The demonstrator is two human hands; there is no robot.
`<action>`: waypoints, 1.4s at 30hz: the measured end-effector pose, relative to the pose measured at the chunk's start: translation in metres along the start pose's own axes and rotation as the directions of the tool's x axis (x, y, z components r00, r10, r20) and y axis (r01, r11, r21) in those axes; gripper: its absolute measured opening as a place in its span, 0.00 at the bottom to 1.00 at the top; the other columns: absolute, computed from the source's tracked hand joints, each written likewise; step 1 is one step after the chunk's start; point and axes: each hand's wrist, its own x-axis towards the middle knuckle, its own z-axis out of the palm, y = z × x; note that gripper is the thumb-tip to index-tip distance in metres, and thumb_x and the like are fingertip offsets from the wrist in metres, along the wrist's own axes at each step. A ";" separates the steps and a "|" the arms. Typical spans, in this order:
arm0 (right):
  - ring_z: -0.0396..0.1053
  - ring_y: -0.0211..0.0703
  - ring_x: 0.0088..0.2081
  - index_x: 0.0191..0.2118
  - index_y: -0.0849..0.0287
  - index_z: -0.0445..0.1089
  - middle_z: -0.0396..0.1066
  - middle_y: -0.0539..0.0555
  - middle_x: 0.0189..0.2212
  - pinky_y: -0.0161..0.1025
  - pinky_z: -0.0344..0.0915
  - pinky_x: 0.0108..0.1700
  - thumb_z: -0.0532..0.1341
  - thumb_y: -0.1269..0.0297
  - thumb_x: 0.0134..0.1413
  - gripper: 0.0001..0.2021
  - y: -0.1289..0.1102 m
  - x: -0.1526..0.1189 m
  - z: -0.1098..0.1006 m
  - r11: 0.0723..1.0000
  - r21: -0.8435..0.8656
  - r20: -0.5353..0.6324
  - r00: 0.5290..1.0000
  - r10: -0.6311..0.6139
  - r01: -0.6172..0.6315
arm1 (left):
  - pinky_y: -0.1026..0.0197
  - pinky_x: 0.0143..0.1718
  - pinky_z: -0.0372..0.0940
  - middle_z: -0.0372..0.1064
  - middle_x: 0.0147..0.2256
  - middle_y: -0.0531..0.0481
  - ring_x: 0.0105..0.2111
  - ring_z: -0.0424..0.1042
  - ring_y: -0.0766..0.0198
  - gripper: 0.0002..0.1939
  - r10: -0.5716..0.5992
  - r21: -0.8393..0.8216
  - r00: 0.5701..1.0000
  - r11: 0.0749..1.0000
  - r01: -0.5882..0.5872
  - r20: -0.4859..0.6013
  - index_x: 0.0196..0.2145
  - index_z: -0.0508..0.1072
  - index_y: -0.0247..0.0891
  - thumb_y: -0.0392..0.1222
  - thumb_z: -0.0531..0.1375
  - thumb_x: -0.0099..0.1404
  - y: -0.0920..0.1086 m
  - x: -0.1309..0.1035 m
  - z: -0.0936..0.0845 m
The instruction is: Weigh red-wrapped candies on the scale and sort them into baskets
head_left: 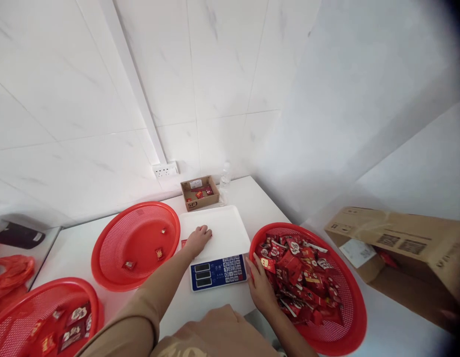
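Note:
My left hand (pixel 200 240) rests over the white weighing pan (pixel 228 228) of a digital scale, fingers curled in; whatever they hold, if anything, is hidden. A small red packet (pixel 184 243) lies beside that wrist at the pan's left side. Below the pan is the scale's blue keypad panel (pixel 218 272). To the right, my right hand (pixel 260 286) grips the near-left rim of a red plastic basket (pixel 354 329), which looks tilted. Many red and dark-red wrapped snack packets (pixel 300 277) fill it.
Left of the scale stands a red basket (pixel 135 248) with a few small packets. Another red basket (pixel 70 285) holds several packets at lower left. Behind the scale are a small cardboard box (pixel 202 201) and a clear bottle (pixel 225 178). An open carton (pixel 401 233) sits at right.

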 end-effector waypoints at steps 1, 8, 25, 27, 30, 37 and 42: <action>0.58 0.50 0.58 0.51 0.42 0.67 0.57 0.55 0.59 0.43 0.60 0.54 0.51 0.62 0.57 0.18 -0.002 0.022 0.026 1.000 0.015 0.080 0.997 0.007 -0.008 | 0.57 0.43 0.62 0.65 0.44 0.45 0.42 0.65 0.59 0.10 -0.016 -0.018 1.000 1.000 0.015 -0.007 0.40 0.69 0.40 0.38 0.50 0.65 -0.001 0.001 -0.001; 0.46 0.45 0.64 0.59 0.54 0.58 0.42 0.54 0.65 0.46 0.53 0.61 0.45 0.66 0.57 0.24 0.016 0.070 0.099 0.997 -0.030 0.300 0.950 0.082 -0.077 | 0.63 0.40 0.63 0.65 0.42 0.46 0.39 0.68 0.65 0.17 -0.260 -0.173 0.948 0.958 0.229 -0.182 0.42 0.67 0.39 0.42 0.40 0.70 -0.013 -0.006 -0.027; 0.45 0.47 0.64 0.58 0.56 0.59 0.44 0.55 0.65 0.47 0.51 0.62 0.46 0.66 0.55 0.24 0.017 0.067 0.092 0.997 -0.013 0.324 0.943 0.077 -0.077 | 0.49 0.47 0.61 0.60 0.55 0.39 0.50 0.63 0.49 0.24 -0.530 -0.039 0.815 0.843 0.537 -0.232 0.53 0.65 0.37 0.50 0.45 0.66 -0.057 -0.106 -0.055; 0.45 0.46 0.64 0.58 0.56 0.60 0.43 0.55 0.65 0.46 0.50 0.62 0.46 0.66 0.55 0.24 0.017 0.067 0.091 0.997 -0.015 0.331 0.941 0.075 -0.074 | 0.50 0.51 0.59 0.64 0.53 0.41 0.51 0.64 0.52 0.21 -0.352 -0.026 0.917 0.935 0.353 -0.187 0.52 0.66 0.39 0.48 0.47 0.66 -0.039 -0.103 -0.042; 0.45 0.45 0.64 0.58 0.56 0.59 0.43 0.55 0.65 0.46 0.50 0.62 0.46 0.66 0.55 0.24 0.016 0.067 0.091 0.997 -0.014 0.326 0.943 0.071 -0.070 | 0.51 0.55 0.56 0.62 0.55 0.42 0.54 0.61 0.54 0.22 -0.134 -0.035 0.987 0.991 0.131 -0.092 0.55 0.64 0.41 0.48 0.51 0.65 -0.016 -0.099 -0.021; 0.44 0.46 0.64 0.58 0.59 0.59 0.43 0.57 0.64 0.46 0.49 0.62 0.45 0.67 0.55 0.25 0.015 0.068 0.091 0.997 -0.010 0.327 0.942 0.073 -0.074 | 0.49 0.57 0.55 0.59 0.57 0.41 0.59 0.56 0.53 0.19 -0.003 -0.016 0.999 1.000 0.004 0.045 0.51 0.66 0.39 0.41 0.56 0.62 0.000 -0.100 -0.001; 0.46 0.45 0.64 0.58 0.56 0.60 0.43 0.55 0.64 0.46 0.50 0.62 0.47 0.66 0.54 0.24 0.014 0.068 0.090 0.997 -0.002 0.324 0.943 0.073 -0.076 | 0.52 0.56 0.58 0.63 0.54 0.43 0.56 0.59 0.58 0.13 0.031 -0.103 0.999 0.994 -0.030 0.011 0.41 0.70 0.40 0.31 0.51 0.62 0.003 -0.107 -0.005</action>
